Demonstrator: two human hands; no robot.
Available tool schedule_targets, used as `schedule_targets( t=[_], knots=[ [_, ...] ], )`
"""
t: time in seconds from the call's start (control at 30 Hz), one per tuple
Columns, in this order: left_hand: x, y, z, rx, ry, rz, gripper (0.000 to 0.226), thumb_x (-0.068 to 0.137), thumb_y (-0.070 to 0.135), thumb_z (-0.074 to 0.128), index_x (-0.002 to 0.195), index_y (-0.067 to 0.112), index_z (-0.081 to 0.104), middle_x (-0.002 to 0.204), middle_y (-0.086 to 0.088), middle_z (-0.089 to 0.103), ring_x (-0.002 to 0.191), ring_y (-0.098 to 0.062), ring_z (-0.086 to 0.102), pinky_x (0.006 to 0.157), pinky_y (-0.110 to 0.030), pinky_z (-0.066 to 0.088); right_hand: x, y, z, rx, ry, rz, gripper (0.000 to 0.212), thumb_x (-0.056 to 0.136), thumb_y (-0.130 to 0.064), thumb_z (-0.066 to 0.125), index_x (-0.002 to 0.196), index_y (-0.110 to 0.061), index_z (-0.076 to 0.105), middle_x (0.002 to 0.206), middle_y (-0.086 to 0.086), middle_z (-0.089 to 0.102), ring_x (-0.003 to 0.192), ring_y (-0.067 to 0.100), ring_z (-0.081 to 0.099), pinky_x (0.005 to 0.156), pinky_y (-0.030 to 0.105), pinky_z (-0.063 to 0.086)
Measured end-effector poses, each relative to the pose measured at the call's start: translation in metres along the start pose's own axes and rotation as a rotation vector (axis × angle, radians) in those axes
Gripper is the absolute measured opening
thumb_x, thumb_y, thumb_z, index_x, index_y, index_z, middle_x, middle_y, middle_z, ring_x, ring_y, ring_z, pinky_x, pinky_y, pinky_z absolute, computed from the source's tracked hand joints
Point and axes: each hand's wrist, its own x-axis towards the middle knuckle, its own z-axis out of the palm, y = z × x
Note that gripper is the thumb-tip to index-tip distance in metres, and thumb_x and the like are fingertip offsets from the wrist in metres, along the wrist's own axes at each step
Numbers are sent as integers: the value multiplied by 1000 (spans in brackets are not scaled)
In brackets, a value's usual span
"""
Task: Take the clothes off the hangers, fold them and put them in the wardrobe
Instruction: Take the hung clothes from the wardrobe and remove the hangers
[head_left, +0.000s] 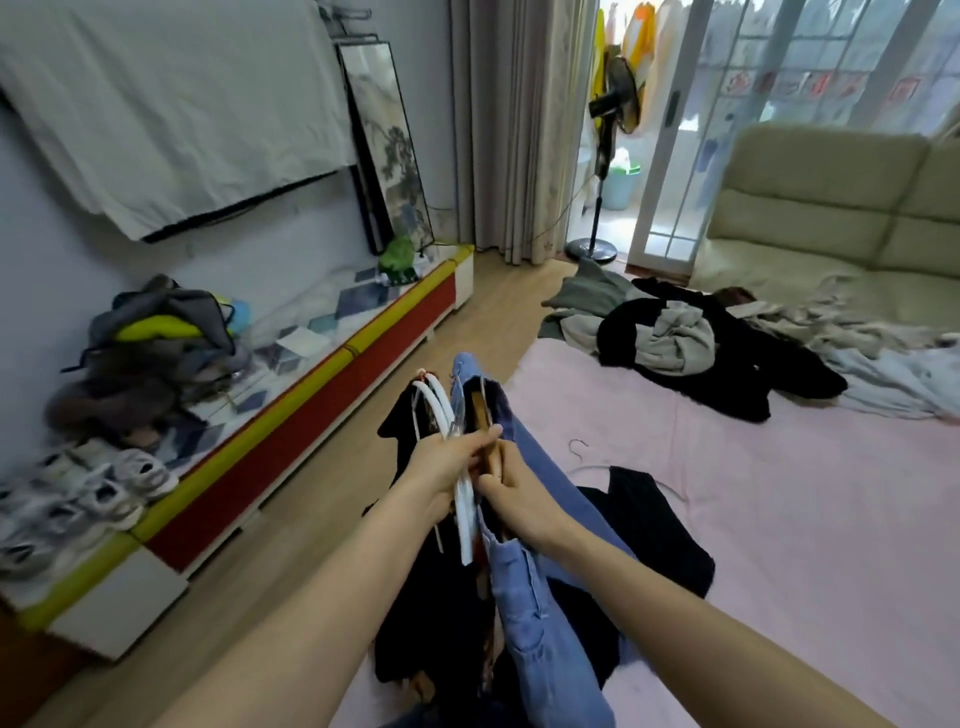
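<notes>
While both hands work bundle near centre: left hand (448, 470) fingers curled round white hangers (451, 441), right hand (511, 493) pinching wooden hanger (485, 415) carrying blue jeans (524, 582). Bundle hangs over near edge of pink bed (779, 493), dark garments (421, 613) left of jeans. Jeans likely heavy, limp, will drag; hangers stiff, tangle-prone. Best grip: waistband beside hanger bar, slide off. More clothes far right, by sofa (810, 208).
</notes>
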Motion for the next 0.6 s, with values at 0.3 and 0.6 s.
schedule_targets(
  t=[0.3,0.6],
  knots=[
    [-44,15,-30,102,148,103,25,71,13,85,84,1,68,77,-16,71,72,-29,69,72,-40,58,-10,-22,23,58,-42,-103,26,91,-15,54,112,-9,40,100,13,56,90,21,60,83,45,51],
    [7,-26,-50,78,131,83,28,78,24,81,83,3,63,80,-21,66,88,-43,67,87,-61,52,9,48,-20,4,144,90,13,97,-16,52,94,-15,65,94,2,67,94,22,62,88,37,48]
  ],
)
